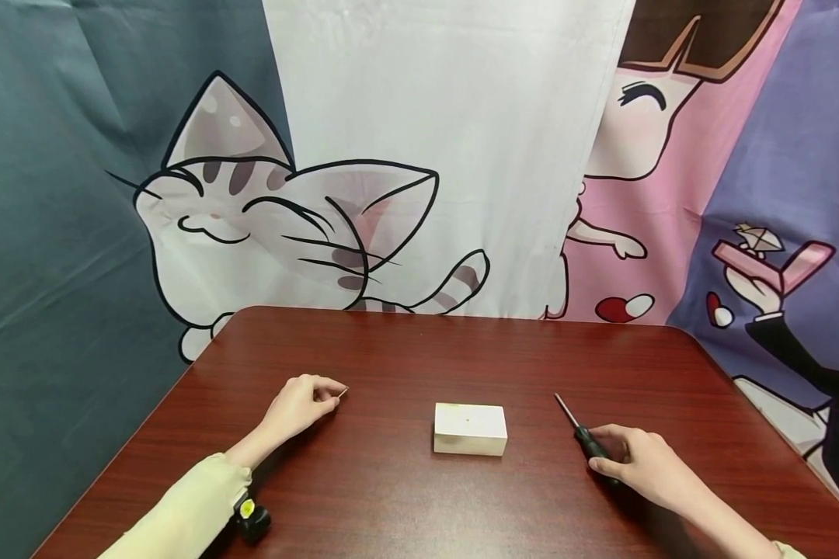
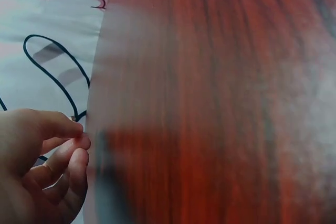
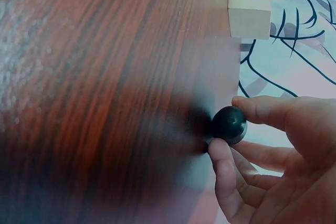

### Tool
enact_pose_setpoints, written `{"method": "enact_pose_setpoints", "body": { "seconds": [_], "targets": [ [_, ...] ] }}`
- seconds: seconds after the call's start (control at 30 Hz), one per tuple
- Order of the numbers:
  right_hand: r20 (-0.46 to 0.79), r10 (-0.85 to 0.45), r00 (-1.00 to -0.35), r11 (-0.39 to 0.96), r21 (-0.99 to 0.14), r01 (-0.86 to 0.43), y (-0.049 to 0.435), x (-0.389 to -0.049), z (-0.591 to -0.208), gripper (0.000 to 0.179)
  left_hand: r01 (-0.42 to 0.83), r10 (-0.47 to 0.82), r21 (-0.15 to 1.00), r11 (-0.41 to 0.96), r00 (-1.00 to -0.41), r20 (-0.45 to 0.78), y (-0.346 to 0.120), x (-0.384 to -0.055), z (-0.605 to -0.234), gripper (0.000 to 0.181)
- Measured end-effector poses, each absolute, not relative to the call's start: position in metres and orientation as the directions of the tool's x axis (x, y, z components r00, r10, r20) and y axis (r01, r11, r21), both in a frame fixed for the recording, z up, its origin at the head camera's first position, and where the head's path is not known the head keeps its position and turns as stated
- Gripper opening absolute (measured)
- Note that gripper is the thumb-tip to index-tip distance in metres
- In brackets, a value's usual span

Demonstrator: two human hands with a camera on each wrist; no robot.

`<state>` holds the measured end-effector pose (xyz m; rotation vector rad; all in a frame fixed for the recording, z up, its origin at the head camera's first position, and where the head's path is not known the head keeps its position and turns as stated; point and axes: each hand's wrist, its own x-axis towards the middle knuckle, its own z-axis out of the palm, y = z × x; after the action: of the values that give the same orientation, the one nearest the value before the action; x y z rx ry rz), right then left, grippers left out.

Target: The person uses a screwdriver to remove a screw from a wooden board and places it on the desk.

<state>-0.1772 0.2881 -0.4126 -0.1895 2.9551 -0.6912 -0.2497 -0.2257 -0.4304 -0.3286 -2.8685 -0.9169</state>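
Note:
Between the thumb and fingertips of my left hand point(image 1: 301, 404) is a small, thin screw-like piece point(image 1: 343, 392), pinched above the left part of the table. In the left wrist view the fingers mostly hide it. My right hand point(image 1: 639, 462) holds a screwdriver point(image 1: 587, 442) by its dark handle, the metal shaft angled toward the far left. The right wrist view shows the round handle end point(image 3: 230, 124) between thumb and fingers. A pale wooden block point(image 1: 470, 427) lies between the hands, touched by neither, with a small mark on its top face.
The reddish-brown table point(image 1: 391, 497) has rounded far corners. Behind it hangs a cartoon-printed cloth point(image 1: 447, 101). A black device with a yellow mark point(image 1: 252, 519) is at the left wrist, by the pale yellow sleeve point(image 1: 189, 508).

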Motion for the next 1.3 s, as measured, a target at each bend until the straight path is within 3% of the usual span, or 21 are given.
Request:
{"method": "enact_pose_setpoints", "body": {
  "seconds": [1.3],
  "targets": [
    [-0.087, -0.126, -0.988, 0.888, -0.454, -0.073, 0.2870, -0.1744, -0.4127, 0.051, 0.266, 0.205, 0.464, 0.845, -0.962, 0.180, -0.2342, -0.2446, -0.4334, 0.020]
  ]
}}
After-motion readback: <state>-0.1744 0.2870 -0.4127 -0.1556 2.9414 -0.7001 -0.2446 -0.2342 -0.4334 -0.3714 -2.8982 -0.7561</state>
